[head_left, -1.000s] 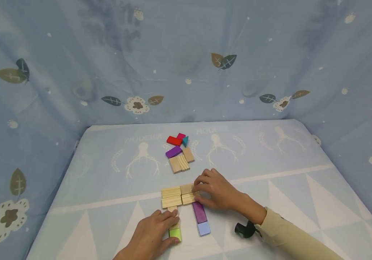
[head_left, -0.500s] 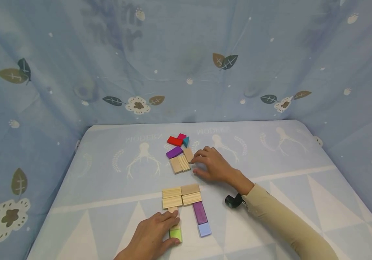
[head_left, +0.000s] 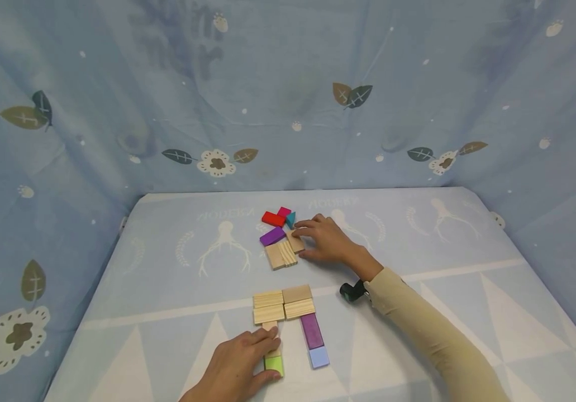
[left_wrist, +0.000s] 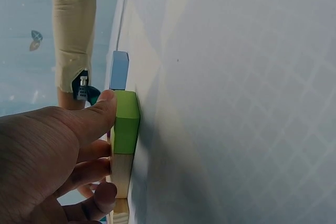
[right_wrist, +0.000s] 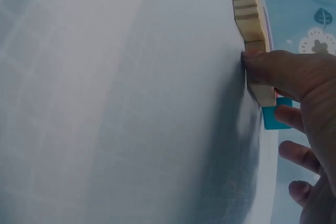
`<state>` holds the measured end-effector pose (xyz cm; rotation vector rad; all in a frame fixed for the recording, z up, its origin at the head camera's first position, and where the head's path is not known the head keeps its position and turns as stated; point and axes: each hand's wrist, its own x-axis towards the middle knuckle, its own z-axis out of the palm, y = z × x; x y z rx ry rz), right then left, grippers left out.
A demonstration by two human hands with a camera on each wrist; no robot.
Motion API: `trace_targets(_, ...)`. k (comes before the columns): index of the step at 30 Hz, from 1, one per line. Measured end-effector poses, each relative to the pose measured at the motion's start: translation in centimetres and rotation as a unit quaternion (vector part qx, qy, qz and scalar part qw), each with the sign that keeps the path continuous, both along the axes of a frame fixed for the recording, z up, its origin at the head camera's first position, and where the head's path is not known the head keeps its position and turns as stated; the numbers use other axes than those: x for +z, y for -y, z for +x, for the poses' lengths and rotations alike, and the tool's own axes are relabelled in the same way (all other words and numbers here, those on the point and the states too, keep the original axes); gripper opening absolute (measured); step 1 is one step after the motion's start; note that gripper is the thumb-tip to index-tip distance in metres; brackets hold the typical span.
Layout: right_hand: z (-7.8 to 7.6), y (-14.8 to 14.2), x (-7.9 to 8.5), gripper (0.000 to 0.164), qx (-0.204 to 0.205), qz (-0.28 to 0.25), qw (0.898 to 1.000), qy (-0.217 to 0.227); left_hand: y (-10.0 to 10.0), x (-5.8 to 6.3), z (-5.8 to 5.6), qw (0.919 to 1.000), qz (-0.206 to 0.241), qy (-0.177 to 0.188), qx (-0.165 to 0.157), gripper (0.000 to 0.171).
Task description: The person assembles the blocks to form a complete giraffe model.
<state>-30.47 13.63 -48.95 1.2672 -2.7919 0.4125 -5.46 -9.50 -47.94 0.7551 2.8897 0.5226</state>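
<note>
In the head view, my right hand [head_left: 327,240] is at a plain wooden block [head_left: 295,242] at the right of a loose group. The right wrist view has the thumb on this wooden block [right_wrist: 261,94], pinching it with a finger mostly hidden behind. My left hand [head_left: 237,363] rests by a short column of blocks, its thumb at the light green block [head_left: 274,365] and its fingertips over a wooden block [head_left: 270,325]. From the left wrist, the thumb tip touches the top edge of the green block [left_wrist: 127,123], with the other fingers loosely bent beside the column.
Beyond the column lie several flat wooden blocks [head_left: 284,304], with a purple block [head_left: 312,330] and a light blue block [head_left: 319,357] running down at right. The loose group also has red [head_left: 273,219], pink [head_left: 284,212], teal [head_left: 290,219] and purple [head_left: 272,236] pieces.
My right hand has left the wooden blocks in the middle, moved away from me to the loose group, and taken hold of a plain wooden block. My left hand has stayed in place.
</note>
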Motion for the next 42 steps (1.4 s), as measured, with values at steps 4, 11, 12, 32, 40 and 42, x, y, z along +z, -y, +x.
trace_targets(4, -0.2, 0.0, -0.2, 0.048, 0.001, -0.011, 1.000, 0.005, 0.0, 0.0, 0.0, 1.0000, 0.001, 0.000, 0.000, 0.053)
trace_targets(11, 0.0, -0.4, -0.2, 0.049, -0.007, -0.016, 1.000, -0.009, 0.0, 0.0, -0.1, 1.0000, 0.006, -0.003, -0.004, 0.051)
trace_targets(12, 0.2, -0.5, -0.1, 0.049, -0.007, -0.019, 1.000, -0.013, 0.0, 0.0, -0.1, 1.0000, 0.006, -0.003, -0.004, 0.051)
trace_targets(32, 5.5, -4.9, 0.0, 0.044, 0.000, -0.082, 0.996, -0.043, 0.0, -0.1, -0.2, 0.9999, 0.008, -0.008, -0.005, 0.053)
trace_targets(40, 7.5, -5.5, -1.2, 0.045, 0.009, -0.099, 0.994, -0.046, 0.1, -0.1, -0.2, 1.0000, 0.005, -0.002, -0.005, 0.053)
trace_targets(42, 7.8, -5.5, -1.5, 0.046, 0.011, -0.103, 0.993, -0.050, 0.1, -0.1, -0.2, 1.0000, 0.004, -0.001, -0.005, 0.053)
